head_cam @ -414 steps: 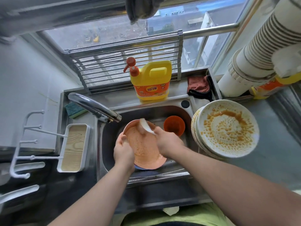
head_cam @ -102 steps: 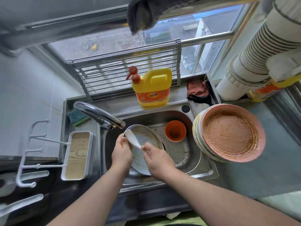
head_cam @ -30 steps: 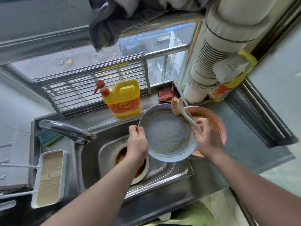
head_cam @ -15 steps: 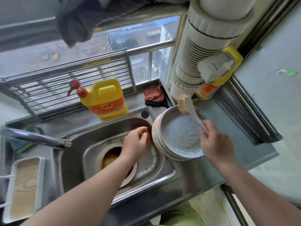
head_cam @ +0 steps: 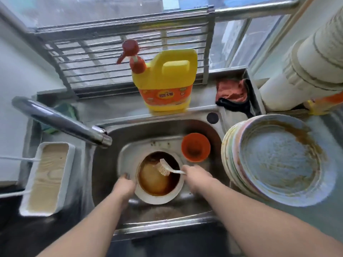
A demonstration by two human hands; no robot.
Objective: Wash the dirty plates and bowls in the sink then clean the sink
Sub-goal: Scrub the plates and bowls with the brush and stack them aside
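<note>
A white bowl point(head_cam: 157, 196) with brown sauce inside sits in the steel sink point(head_cam: 111, 145). My left hand point(head_cam: 124, 186) grips the bowl's left rim. My right hand point(head_cam: 197, 178) holds a white dish brush point(head_cam: 164, 168), its bristles inside the bowl. A small orange bowl point(head_cam: 195, 149) stands at the sink's back right. On the counter to the right is a stack of soapy, sauce-smeared plates point(head_cam: 278, 162), a blue one on top.
The faucet point(head_cam: 61, 122) reaches over the sink from the left. A yellow detergent jug point(head_cam: 165, 82) and a red cloth point(head_cam: 232, 91) sit on the back ledge. A white tray point(head_cam: 47, 184) lies left of the sink, a green sponge point(head_cam: 66, 110) behind it.
The blue plate went onto the stack at the right. My left hand moved down to the white bowl in the sink, and my right hand brought the brush into that bowl.
</note>
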